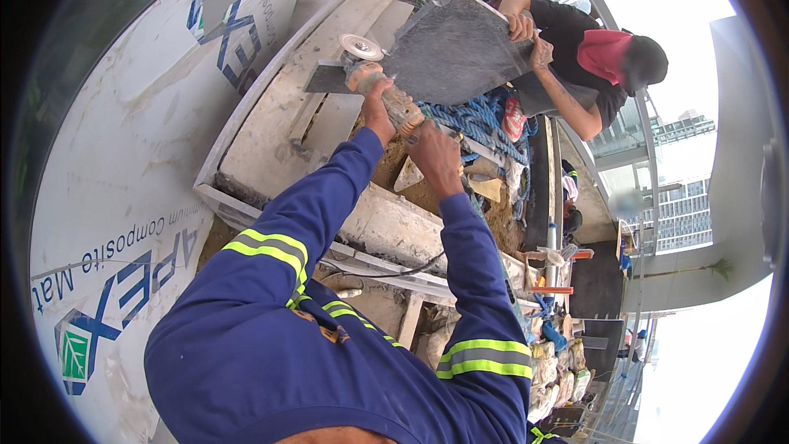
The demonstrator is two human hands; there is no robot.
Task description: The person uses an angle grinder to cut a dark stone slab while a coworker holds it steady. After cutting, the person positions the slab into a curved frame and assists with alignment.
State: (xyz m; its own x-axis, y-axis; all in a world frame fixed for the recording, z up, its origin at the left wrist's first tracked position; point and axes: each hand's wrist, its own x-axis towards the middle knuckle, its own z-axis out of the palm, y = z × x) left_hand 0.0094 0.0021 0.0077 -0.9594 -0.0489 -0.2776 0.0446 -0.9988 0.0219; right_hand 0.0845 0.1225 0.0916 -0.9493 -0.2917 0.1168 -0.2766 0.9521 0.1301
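Observation:
My left hand (376, 108) is closed round the body of a dusty angle grinder (394, 100), near its head. My right hand (436, 156) grips the rear of the same grinder. The grinder's white disc (361, 47) is up beside the left edge of a dark grey slab (456, 41); whether it touches cannot be told. A co-worker in a dark cap and pink face cloth holds the slab's right side with both hands (530, 41). A narrow dark piece (325, 78) lies on the pale concrete ledge (271, 131) under the grinder.
Blue coiled rope (489, 127), sand (501, 222) and rubble fill the trough below the slab. A printed white panel (107, 197) stands at left. A black cable (386, 274) crosses below my arms. Sacks (546, 370), pipes and other workers line the right, beside a high drop toward buildings.

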